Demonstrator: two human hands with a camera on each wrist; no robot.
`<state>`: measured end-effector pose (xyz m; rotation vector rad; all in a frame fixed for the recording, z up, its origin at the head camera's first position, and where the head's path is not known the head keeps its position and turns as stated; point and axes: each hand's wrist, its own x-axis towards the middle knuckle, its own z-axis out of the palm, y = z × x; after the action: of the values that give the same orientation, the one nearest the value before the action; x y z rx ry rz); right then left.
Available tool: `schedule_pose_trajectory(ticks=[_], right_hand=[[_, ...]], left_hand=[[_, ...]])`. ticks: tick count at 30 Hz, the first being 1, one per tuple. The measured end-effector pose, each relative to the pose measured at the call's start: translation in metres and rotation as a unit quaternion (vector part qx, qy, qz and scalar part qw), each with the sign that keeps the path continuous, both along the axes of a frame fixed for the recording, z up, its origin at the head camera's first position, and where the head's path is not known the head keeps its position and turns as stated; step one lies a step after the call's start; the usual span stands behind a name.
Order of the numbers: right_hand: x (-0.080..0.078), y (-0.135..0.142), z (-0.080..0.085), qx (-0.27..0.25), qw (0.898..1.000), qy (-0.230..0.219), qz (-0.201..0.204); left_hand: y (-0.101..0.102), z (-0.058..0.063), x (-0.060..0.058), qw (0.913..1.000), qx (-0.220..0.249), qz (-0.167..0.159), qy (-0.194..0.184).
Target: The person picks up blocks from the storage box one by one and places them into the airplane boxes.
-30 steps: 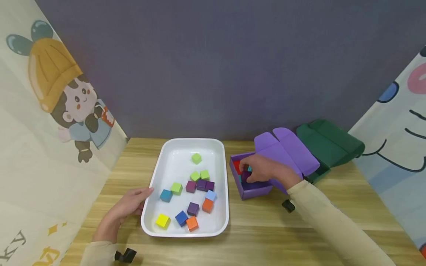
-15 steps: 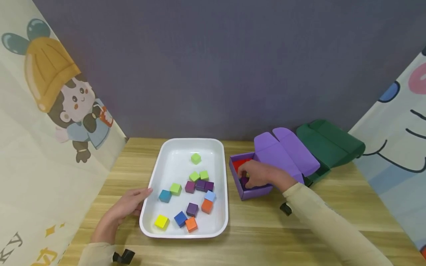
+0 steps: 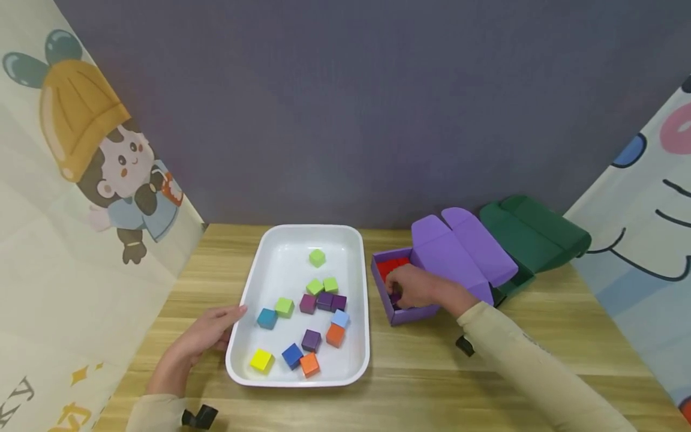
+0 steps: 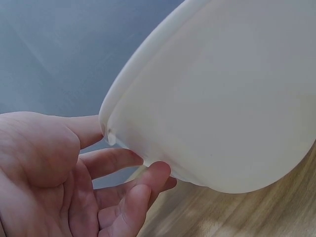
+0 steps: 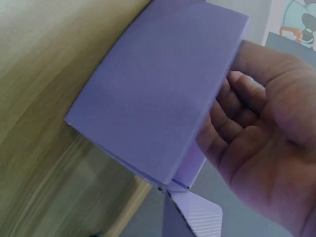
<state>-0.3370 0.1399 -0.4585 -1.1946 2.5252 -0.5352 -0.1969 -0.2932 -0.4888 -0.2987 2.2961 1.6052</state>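
My right hand [image 3: 415, 287] reaches into a small purple box [image 3: 412, 315] and pinches a dark purple cube [image 3: 396, 298] low inside it. Red cubes [image 3: 388, 267] lie at the back of the box. In the right wrist view, the purple box wall [image 5: 153, 84] hides my fingertips and the cube. My left hand [image 3: 207, 333] holds the left rim of a white tray [image 3: 286, 258]. The left wrist view has the thumb at the tray's rim [image 4: 128, 69] and the index finger against the underside; the other fingers are bent.
Several loose cubes lie in the tray, among them a yellow cube [image 3: 262, 360], a teal cube [image 3: 267, 318] and a lime cube [image 3: 317, 258]. The purple lid [image 3: 459, 258] stands open behind my right hand. An open green box [image 3: 534, 234] sits at the back right.
My right hand has gone lower and slightly forward in the purple box with the dark purple cube, and more red shows behind it. My left hand stays on the tray rim.
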Motion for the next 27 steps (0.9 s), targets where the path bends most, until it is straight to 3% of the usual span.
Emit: schedule_pose_trajectory(ticks=[13,27], right_hand=[[-0.005,0.004,-0.013,-0.015,1.0,0.02,0.01],[-0.008,0.013,-0.017,-0.033,0.999,-0.006,-0.011]], left_hand=[[0.0,0.001,0.0,1.0,-0.006,0.003,-0.001],[0.001,0.001,0.0,1.0,0.004,-0.003,0.002]])
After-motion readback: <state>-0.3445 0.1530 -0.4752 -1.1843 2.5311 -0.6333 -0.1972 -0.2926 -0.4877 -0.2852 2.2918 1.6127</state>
